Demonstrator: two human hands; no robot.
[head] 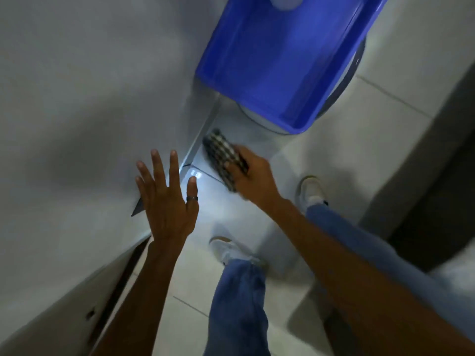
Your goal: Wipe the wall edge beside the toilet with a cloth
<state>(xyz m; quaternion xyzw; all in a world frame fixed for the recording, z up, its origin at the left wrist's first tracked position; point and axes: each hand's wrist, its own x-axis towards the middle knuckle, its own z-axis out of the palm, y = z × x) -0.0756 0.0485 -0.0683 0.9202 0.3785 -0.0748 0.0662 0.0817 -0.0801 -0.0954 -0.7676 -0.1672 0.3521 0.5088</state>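
Note:
A dark checked cloth [221, 155] is held in my right hand [253, 176], low down next to the base edge of the white wall [198, 142]; the cloth's far end lies close to that edge, blurred by motion. My left hand [167, 201] is spread flat with fingers apart against the white wall [90, 98], a ring on one finger. The toilet [259, 119] shows only as a pale curved rim under a blue tub [282, 60].
The blue plastic tub rests on top of the toilet at the upper middle. My two white shoes [226, 249] and blue trouser legs [239, 304] stand on the pale tiled floor [321, 140]. A dark gap runs along the wall base at lower left.

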